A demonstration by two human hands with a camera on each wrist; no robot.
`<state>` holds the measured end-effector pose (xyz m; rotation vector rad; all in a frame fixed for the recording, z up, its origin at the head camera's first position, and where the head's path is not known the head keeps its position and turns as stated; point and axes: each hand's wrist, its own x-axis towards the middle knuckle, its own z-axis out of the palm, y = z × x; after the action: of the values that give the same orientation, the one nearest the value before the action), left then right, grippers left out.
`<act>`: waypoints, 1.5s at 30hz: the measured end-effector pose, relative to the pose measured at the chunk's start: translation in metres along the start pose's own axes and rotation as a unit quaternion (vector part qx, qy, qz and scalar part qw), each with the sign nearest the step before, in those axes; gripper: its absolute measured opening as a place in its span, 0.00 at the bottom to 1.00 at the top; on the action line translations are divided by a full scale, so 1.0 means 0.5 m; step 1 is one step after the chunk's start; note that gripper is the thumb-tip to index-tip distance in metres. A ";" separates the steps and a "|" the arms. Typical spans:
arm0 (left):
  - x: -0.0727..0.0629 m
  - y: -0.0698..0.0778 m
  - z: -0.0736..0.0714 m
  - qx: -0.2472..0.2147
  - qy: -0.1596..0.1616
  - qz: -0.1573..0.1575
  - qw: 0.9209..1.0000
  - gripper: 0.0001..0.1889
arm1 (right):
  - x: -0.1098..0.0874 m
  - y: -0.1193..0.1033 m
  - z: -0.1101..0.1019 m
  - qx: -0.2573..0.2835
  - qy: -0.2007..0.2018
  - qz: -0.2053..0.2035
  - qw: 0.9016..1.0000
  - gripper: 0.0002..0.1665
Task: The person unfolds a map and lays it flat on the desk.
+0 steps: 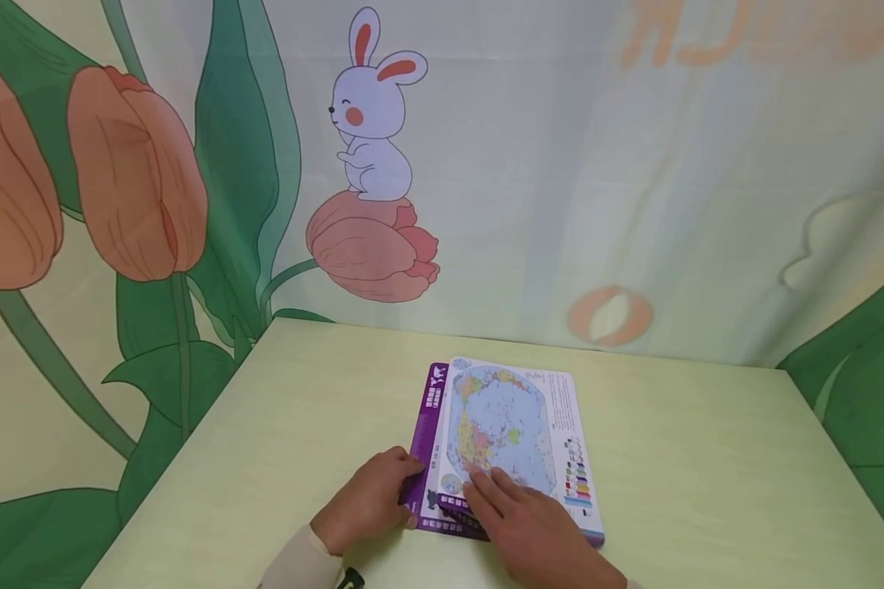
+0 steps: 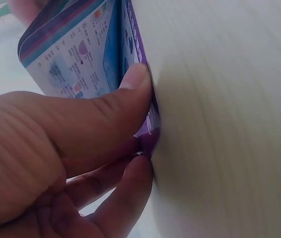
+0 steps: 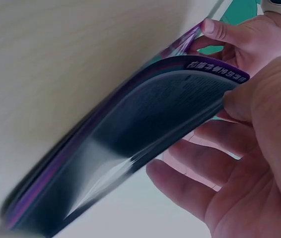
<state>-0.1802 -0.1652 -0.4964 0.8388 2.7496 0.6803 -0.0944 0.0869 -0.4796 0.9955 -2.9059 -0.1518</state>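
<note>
A folded world map (image 1: 511, 417) lies on the table, its top panel printed with blue seas and coloured lands. A purple-bordered panel (image 1: 427, 409) sticks out from under it at the left. My left hand (image 1: 372, 501) pinches that panel's near-left corner, thumb above and fingertips at the underside, close to the tabletop in the left wrist view. With my right hand (image 1: 526, 528) I grip the near edge of the upper panel, fingers over the printed face and thumb on its underside (image 3: 145, 119). In the right wrist view this panel bows up, leaving a gap below it.
The pale yellow-green table (image 1: 324, 384) extends to both sides of the map. Behind it hangs a curtain (image 1: 516, 164) printed with tulips and a white rabbit. A dark band with a light mark (image 1: 351, 579) shows by the left sleeve (image 1: 302, 563).
</note>
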 end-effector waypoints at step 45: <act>-0.025 -0.014 -0.024 0.003 -0.027 -0.050 0.998 0.37 | -0.197 0.194 -0.038 0.154 0.208 0.047 0.965 0.45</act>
<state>-0.1769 -0.1819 -0.4885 0.7056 2.7247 0.6204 -0.0740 0.2220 -0.4527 0.7995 -2.6189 0.4711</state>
